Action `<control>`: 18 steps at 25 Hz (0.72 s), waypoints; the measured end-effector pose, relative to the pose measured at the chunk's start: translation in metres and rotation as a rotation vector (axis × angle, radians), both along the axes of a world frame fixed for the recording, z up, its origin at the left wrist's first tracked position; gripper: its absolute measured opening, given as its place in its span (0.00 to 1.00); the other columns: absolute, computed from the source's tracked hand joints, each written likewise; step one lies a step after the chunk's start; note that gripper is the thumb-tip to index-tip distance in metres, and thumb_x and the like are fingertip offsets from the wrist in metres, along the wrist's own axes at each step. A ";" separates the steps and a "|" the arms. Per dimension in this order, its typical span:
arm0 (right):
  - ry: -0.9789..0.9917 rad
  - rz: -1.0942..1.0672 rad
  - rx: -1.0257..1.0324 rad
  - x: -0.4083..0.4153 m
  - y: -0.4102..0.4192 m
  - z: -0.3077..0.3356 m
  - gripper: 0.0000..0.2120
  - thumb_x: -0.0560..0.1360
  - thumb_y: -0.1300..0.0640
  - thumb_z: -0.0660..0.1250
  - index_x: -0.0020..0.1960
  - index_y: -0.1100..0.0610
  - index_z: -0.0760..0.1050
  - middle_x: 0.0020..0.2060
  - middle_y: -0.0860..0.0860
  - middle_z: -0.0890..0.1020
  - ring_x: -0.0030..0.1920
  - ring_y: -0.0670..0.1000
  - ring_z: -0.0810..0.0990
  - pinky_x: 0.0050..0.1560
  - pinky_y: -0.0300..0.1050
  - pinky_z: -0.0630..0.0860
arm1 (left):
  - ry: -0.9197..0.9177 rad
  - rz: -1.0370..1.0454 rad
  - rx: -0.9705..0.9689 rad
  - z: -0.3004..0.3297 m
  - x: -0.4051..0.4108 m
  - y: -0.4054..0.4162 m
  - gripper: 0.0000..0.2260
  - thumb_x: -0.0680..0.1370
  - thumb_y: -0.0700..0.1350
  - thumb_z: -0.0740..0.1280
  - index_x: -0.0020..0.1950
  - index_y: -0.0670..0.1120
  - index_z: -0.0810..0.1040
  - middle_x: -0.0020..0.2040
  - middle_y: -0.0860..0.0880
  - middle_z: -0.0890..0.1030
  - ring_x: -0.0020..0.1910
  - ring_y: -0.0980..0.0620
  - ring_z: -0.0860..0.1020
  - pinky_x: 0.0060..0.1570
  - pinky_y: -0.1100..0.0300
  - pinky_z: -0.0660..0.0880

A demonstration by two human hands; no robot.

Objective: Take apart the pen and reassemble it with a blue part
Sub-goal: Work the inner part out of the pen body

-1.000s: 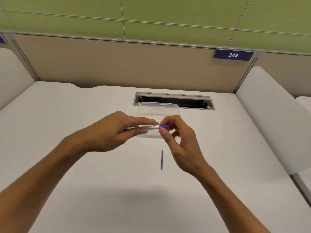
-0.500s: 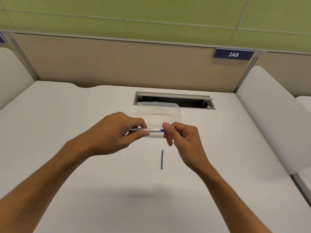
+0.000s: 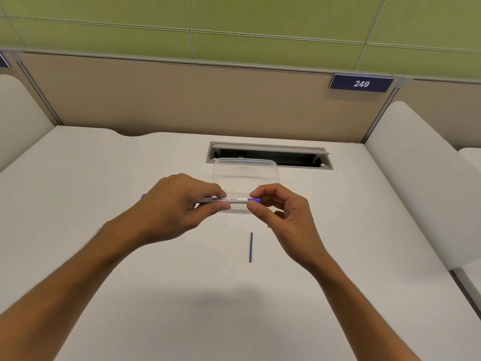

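At the left, a blue bit of the pen (image 3: 226, 201) pokes out past the left hand (image 3: 173, 207), whose fingers and thumb are wrapped round the barrel, holding it level above the bench (image 3: 104, 162). The printed barrel runs rightward out of that grip to its blue end piece (image 3: 254, 200). There the right hand (image 3: 282, 212) has come back onto it: half a second ago its fingers were curled just off the tip, and now thumb and forefinger pinch the blue end again, as they did a second ago. That on-off-on rhythm looks to me like regripping between twists, so I judge the end piece is being screwed, though whether on or off I cannot tell. Behind the hands sits a clear tub (image 3: 246, 170), near the cable slot (image 3: 268, 155). Nearer me, below the right hand and well apart from it, a thin blue rod (image 3: 251, 247) lies on the bench exactly where it was, untouched. If that rod is the blue part to go in, the swap is still to come.
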State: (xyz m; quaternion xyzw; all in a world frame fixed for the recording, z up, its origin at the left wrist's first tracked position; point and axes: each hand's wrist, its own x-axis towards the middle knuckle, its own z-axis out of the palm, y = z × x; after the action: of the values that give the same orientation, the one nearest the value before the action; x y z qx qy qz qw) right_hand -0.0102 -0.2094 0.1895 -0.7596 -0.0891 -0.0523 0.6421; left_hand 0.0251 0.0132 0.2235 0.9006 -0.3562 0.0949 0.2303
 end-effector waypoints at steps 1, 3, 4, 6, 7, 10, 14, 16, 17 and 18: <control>0.000 -0.016 0.004 0.000 0.001 -0.001 0.04 0.74 0.53 0.72 0.48 0.52 0.80 0.40 0.44 0.84 0.42 0.44 0.81 0.37 0.38 0.72 | -0.028 0.005 0.000 -0.001 0.000 -0.001 0.14 0.78 0.59 0.59 0.46 0.54 0.80 0.28 0.59 0.72 0.27 0.59 0.67 0.26 0.60 0.62; 0.000 -0.059 0.009 0.001 0.003 -0.002 0.06 0.75 0.49 0.67 0.48 0.50 0.80 0.39 0.46 0.84 0.41 0.46 0.81 0.37 0.35 0.72 | -0.090 0.013 0.006 -0.001 0.000 -0.003 0.14 0.77 0.58 0.59 0.47 0.53 0.81 0.30 0.60 0.72 0.27 0.60 0.66 0.26 0.61 0.62; 0.004 -0.076 0.004 0.002 0.003 -0.003 0.08 0.75 0.48 0.65 0.47 0.51 0.80 0.38 0.48 0.84 0.40 0.47 0.81 0.37 0.34 0.72 | -0.123 0.015 0.015 -0.001 -0.001 -0.004 0.14 0.77 0.57 0.59 0.47 0.53 0.81 0.31 0.60 0.72 0.27 0.58 0.66 0.26 0.62 0.62; 0.010 -0.086 -0.032 0.004 0.003 -0.006 0.14 0.78 0.46 0.62 0.43 0.53 0.80 0.36 0.50 0.84 0.37 0.47 0.80 0.37 0.35 0.71 | -0.174 0.014 0.039 -0.002 -0.002 -0.006 0.13 0.77 0.56 0.60 0.47 0.52 0.81 0.32 0.59 0.75 0.27 0.56 0.64 0.25 0.62 0.63; 0.012 -0.082 -0.051 0.004 0.003 -0.007 0.16 0.79 0.45 0.62 0.41 0.54 0.80 0.34 0.50 0.83 0.36 0.46 0.80 0.37 0.35 0.71 | -0.186 0.012 0.048 -0.003 -0.002 -0.006 0.13 0.77 0.56 0.60 0.46 0.51 0.81 0.32 0.58 0.77 0.27 0.56 0.64 0.24 0.60 0.65; 0.011 -0.055 -0.057 0.003 0.002 -0.005 0.16 0.79 0.49 0.63 0.36 0.55 0.79 0.30 0.50 0.80 0.33 0.43 0.76 0.36 0.31 0.69 | -0.192 0.014 0.056 -0.006 -0.002 -0.007 0.13 0.77 0.56 0.60 0.45 0.51 0.81 0.32 0.56 0.78 0.27 0.55 0.65 0.23 0.56 0.68; 0.009 -0.032 -0.036 0.003 -0.001 -0.003 0.08 0.77 0.54 0.68 0.41 0.55 0.81 0.32 0.49 0.82 0.35 0.42 0.78 0.37 0.32 0.71 | -0.168 0.038 0.037 -0.007 0.000 -0.005 0.13 0.77 0.57 0.59 0.45 0.52 0.81 0.31 0.56 0.77 0.27 0.55 0.65 0.24 0.57 0.67; 0.027 -0.033 -0.015 0.003 -0.001 -0.001 0.03 0.75 0.56 0.71 0.43 0.54 0.82 0.35 0.46 0.84 0.38 0.42 0.80 0.38 0.35 0.73 | -0.153 0.042 0.027 -0.008 0.000 -0.003 0.13 0.77 0.57 0.59 0.46 0.53 0.81 0.32 0.57 0.77 0.27 0.56 0.65 0.25 0.59 0.66; 0.038 -0.034 0.000 0.003 -0.001 -0.001 0.01 0.74 0.58 0.72 0.43 0.54 0.83 0.36 0.45 0.84 0.39 0.42 0.81 0.40 0.38 0.73 | -0.150 0.045 0.026 -0.008 0.001 -0.002 0.13 0.77 0.57 0.59 0.46 0.53 0.82 0.32 0.57 0.78 0.27 0.56 0.65 0.26 0.60 0.65; 0.045 -0.037 0.008 0.003 0.000 0.000 0.01 0.73 0.59 0.73 0.44 0.55 0.83 0.38 0.45 0.85 0.41 0.42 0.82 0.40 0.41 0.73 | -0.149 0.048 0.028 -0.008 0.001 -0.002 0.14 0.77 0.57 0.59 0.47 0.53 0.82 0.32 0.58 0.78 0.27 0.56 0.65 0.26 0.60 0.65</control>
State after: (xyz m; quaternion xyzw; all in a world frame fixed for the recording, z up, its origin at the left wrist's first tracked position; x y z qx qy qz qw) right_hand -0.0075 -0.2090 0.1895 -0.7595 -0.0603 -0.0475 0.6460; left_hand 0.0265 0.0116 0.2157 0.9024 -0.3520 0.1622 0.1883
